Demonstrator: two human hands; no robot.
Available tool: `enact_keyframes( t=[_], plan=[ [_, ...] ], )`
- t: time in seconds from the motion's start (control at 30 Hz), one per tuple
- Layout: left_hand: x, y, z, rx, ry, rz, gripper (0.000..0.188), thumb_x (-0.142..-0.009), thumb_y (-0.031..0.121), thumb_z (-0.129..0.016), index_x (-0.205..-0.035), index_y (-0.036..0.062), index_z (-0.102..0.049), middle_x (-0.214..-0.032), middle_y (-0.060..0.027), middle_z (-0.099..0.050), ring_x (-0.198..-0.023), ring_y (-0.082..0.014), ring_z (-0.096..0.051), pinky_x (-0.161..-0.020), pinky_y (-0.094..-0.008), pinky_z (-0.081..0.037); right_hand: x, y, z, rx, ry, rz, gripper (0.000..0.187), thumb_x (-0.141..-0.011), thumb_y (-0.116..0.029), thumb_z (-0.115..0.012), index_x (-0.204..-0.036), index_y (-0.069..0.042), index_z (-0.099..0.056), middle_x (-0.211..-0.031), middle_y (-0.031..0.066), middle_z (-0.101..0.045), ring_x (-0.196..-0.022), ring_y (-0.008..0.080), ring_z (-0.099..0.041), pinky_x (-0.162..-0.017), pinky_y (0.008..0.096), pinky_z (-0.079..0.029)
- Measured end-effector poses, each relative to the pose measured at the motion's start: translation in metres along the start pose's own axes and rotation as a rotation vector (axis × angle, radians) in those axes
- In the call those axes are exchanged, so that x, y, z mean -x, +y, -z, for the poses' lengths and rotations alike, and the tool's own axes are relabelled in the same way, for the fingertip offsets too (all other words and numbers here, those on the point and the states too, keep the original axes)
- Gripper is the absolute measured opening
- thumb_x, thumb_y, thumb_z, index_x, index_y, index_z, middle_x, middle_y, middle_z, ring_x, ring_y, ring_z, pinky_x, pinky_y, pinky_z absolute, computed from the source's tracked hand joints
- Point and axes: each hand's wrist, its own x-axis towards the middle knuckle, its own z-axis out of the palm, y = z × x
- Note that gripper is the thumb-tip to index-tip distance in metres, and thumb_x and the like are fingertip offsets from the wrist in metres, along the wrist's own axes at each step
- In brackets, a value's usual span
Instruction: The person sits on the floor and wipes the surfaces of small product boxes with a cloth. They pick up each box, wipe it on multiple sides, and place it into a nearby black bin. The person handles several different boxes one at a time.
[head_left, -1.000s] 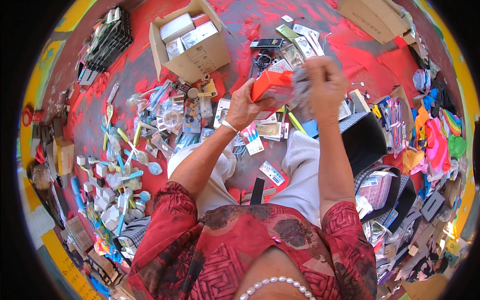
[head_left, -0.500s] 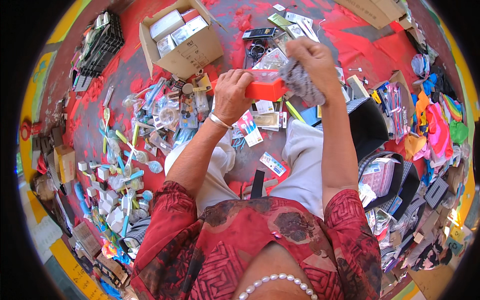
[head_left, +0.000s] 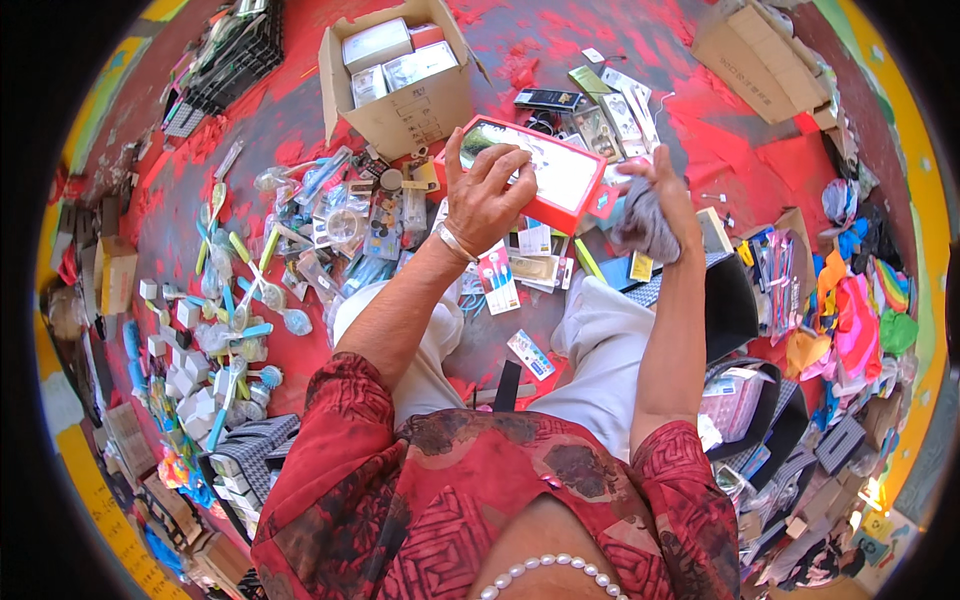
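Note:
A shallow red box [head_left: 560, 178] with a pale, shiny face is raised in front of me, tilted so that this face shows. My left hand [head_left: 488, 195] is closed on its left end, fingers curled over the face. Just right of the box, my right hand [head_left: 668, 190] grips a crumpled grey cloth [head_left: 642, 225]; the cloth is apart from the face and partly blurred. Below the box, several small packages lie between my legs, among them a white card pack [head_left: 498, 280] with blue-tipped items pictured on it.
An open cardboard box [head_left: 418, 115] holding white boxes stands at the far left. Bagged goods [head_left: 340, 215] and brushes [head_left: 240, 300] spread along the left. Dark bins [head_left: 735, 300] stand by my right leg, with colourful bags [head_left: 855, 310] beyond. Another carton [head_left: 758, 65] lies far right.
The red box has tilted, turning its pale face into view. My right hand has lowered with the cloth and moved slightly right. The whole view has shifted a little.

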Motion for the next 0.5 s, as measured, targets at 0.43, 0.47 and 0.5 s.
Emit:
enact_keyframes(
  t=[0.43, 0.47, 0.5],
  plan=[
    [0.0, -0.016, -0.002, -0.02, -0.016, 0.252, 0.055, -0.066, 0.012, -0.068, -0.119, 0.0156, -0.052, -0.122, -0.0093, -0.043, -0.117, -0.0267, -0.042, -0.103, -0.057, -0.015, 0.005, 0.002, -0.013, 0.104, -0.113, 0.099, 0.039, -0.078, -0.021, -0.067, -0.108, 0.003, -0.059, -0.088, 0.0049, -0.063, -0.073, 0.0085, -0.058, -0.068, 0.0222, -0.046],
    [-0.003, -0.025, -0.001, -0.03, -0.008, 0.331, 0.055, -0.067, 0.008, -0.064, -0.12, 0.0075, -0.051, -0.122, -0.0139, -0.045, -0.117, -0.0312, -0.041, -0.102, -0.0517, -0.022, 0.007, -0.001, -0.007, 0.13, -0.111, 0.163, 0.04, -0.077, -0.018, -0.067, -0.11, 0.004, -0.058, -0.091, 0.0062, -0.063, -0.074, 0.0084, -0.058, -0.069, 0.0222, -0.046],
    [-0.004, -0.033, -0.001, 0.029, -0.03, 0.371, 0.054, -0.068, 0.007, -0.063, -0.12, 0.0064, -0.05, -0.121, -0.0151, -0.046, -0.116, -0.0324, -0.042, -0.101, -0.0492, -0.025, 0.008, -0.004, -0.002, 0.202, -0.125, 0.17, 0.04, -0.077, -0.017, -0.066, -0.11, 0.004, -0.058, -0.091, 0.0064, -0.063, -0.074, 0.0085, -0.058, -0.07, 0.0223, -0.046]
  ],
)
